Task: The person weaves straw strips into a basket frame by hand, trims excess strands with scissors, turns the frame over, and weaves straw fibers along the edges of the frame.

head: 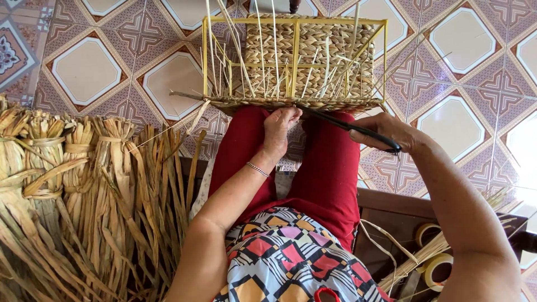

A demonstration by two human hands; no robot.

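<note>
The half-woven basket [302,61] rests on my knees, ahead of me, with the tiled floor [100,67] beyond and around it. My left hand [278,130] sits at its near edge; my right hand [386,131] is just to the right, holding a long blade [335,120] that reaches under that edge. Bundles of dried leaves [84,190] stand on my left. Tape rolls [433,251] and loose strands [414,260] lie at my right, on a low wooden bench [391,207].

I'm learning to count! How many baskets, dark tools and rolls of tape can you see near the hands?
Woven basket on a yellow frame, touched by the left hand: 1
Long dark tool, held in the right hand: 1
Rolls of tape: 2
Total: 4
</note>
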